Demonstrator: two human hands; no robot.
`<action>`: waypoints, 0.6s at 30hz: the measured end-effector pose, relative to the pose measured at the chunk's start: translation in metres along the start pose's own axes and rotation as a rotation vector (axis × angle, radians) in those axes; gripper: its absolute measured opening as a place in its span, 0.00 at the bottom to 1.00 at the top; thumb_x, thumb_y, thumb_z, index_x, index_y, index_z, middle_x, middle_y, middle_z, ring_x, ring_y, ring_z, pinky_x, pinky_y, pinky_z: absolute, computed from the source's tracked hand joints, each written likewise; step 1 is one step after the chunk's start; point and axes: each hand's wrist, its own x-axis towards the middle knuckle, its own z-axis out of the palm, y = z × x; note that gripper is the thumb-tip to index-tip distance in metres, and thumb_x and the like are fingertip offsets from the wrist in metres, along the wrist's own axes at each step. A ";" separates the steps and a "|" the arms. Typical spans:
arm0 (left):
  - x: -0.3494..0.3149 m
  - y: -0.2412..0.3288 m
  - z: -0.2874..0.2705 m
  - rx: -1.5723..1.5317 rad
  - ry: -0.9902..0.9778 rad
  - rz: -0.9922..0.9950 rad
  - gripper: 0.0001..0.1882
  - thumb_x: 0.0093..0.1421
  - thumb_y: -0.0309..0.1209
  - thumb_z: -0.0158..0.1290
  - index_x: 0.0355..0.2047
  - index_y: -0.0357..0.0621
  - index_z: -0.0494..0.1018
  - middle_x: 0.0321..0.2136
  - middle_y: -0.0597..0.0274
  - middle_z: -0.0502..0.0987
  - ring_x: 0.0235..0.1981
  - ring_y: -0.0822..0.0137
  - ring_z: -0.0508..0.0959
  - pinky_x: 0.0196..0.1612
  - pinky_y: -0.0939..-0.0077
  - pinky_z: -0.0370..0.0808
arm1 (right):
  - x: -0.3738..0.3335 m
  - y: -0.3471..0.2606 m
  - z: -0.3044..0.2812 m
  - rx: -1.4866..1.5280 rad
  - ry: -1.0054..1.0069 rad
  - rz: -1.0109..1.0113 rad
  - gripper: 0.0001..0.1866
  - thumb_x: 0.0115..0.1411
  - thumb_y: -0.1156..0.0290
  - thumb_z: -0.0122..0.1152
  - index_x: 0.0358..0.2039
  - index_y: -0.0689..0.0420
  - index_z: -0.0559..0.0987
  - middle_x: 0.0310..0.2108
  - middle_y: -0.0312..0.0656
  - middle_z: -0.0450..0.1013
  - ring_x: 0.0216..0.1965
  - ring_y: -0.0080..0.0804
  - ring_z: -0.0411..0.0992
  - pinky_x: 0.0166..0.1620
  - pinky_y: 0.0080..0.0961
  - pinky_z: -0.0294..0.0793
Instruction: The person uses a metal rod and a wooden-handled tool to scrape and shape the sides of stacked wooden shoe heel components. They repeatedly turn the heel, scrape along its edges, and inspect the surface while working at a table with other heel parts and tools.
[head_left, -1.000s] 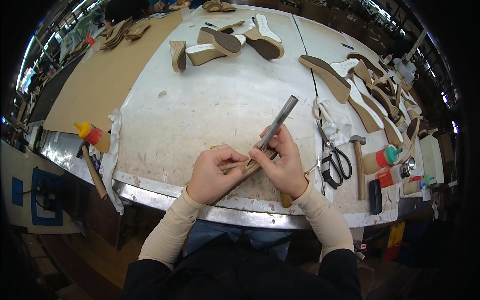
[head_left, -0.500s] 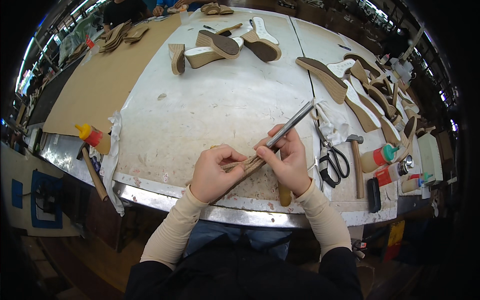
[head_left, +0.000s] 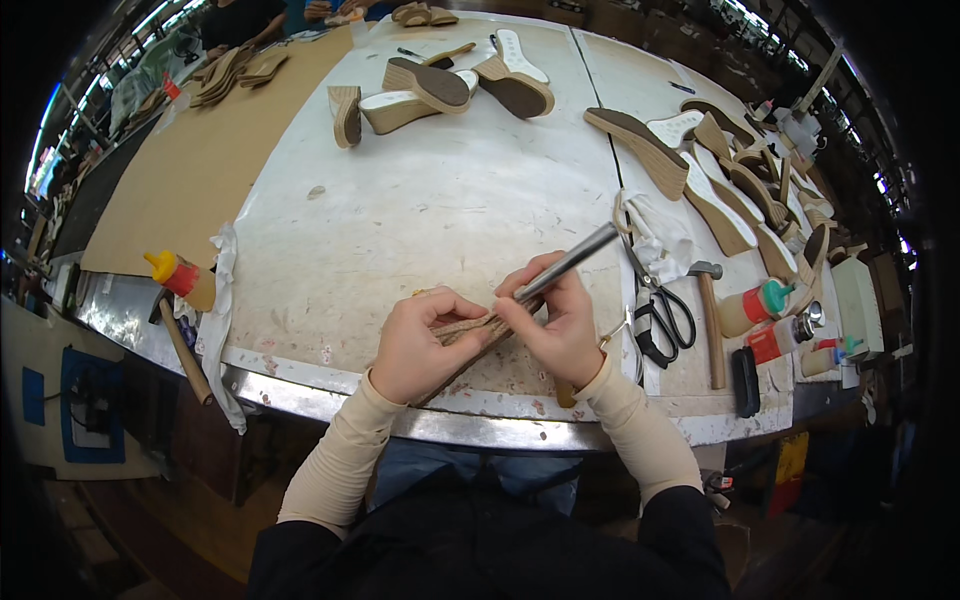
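Close to the table's front edge, my left hand (head_left: 412, 342) pinches a long, narrow brown textured piece (head_left: 497, 336), which looks like a shoe part; its exact kind is unclear. My right hand (head_left: 562, 318) grips the far end of that piece, thumb pressed near my left fingertips. A silver metal rod-shaped tool (head_left: 580, 254) is also in my right hand, slanting up and to the right. Its lower end is hidden by my fingers. Under the right hand, part of a yellowish handle (head_left: 566, 391) rests on the table.
Wedge soles (head_left: 640, 150) are heaped at right, and more wedge soles (head_left: 430, 85) lie at the back. Black-handled scissors (head_left: 668, 325), a hammer (head_left: 710, 320) and glue bottles (head_left: 750, 305) sit at right. Another bottle (head_left: 185, 278) and hammer (head_left: 185, 350) are at left. A co-worker (head_left: 240, 20) is beyond.
My right hand has shifted slightly left, closer to my left hand. The metal tool's upper end has moved down and left. Both hands keep their hold; the whole view has shifted slightly.
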 end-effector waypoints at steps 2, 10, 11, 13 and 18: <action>0.001 0.000 0.001 -0.003 0.007 -0.019 0.08 0.55 0.24 0.61 0.33 0.31 0.76 0.30 0.60 0.80 0.34 0.74 0.79 0.41 0.80 0.76 | 0.005 0.001 -0.007 0.286 0.064 0.010 0.19 0.57 0.84 0.60 0.43 0.57 0.63 0.33 0.41 0.73 0.41 0.29 0.73 0.49 0.28 0.72; 0.005 -0.003 0.000 -0.138 -0.015 -0.084 0.08 0.57 0.25 0.62 0.34 0.31 0.77 0.30 0.60 0.80 0.33 0.75 0.79 0.39 0.82 0.76 | 0.015 0.005 -0.042 0.276 0.135 -0.016 0.17 0.58 0.82 0.62 0.43 0.57 0.64 0.33 0.41 0.73 0.44 0.30 0.72 0.52 0.29 0.69; 0.005 -0.003 0.000 -0.123 -0.020 -0.081 0.08 0.57 0.24 0.61 0.34 0.31 0.77 0.30 0.60 0.80 0.33 0.76 0.79 0.39 0.82 0.76 | 0.015 0.007 -0.044 0.270 0.135 -0.003 0.17 0.58 0.81 0.61 0.43 0.56 0.64 0.34 0.41 0.73 0.44 0.32 0.72 0.51 0.30 0.70; 0.004 -0.002 0.000 -0.109 -0.019 -0.067 0.07 0.58 0.23 0.60 0.34 0.31 0.77 0.30 0.61 0.80 0.34 0.76 0.78 0.39 0.82 0.76 | 0.015 0.010 -0.045 0.275 0.134 0.022 0.17 0.58 0.81 0.61 0.43 0.56 0.65 0.34 0.41 0.74 0.44 0.33 0.72 0.51 0.30 0.71; 0.002 0.010 -0.008 0.050 0.063 0.023 0.13 0.55 0.22 0.58 0.42 0.32 0.76 0.37 0.57 0.80 0.33 0.71 0.80 0.43 0.77 0.75 | 0.016 0.019 -0.051 0.295 0.175 0.036 0.17 0.58 0.81 0.61 0.43 0.56 0.66 0.34 0.41 0.75 0.42 0.31 0.73 0.50 0.28 0.71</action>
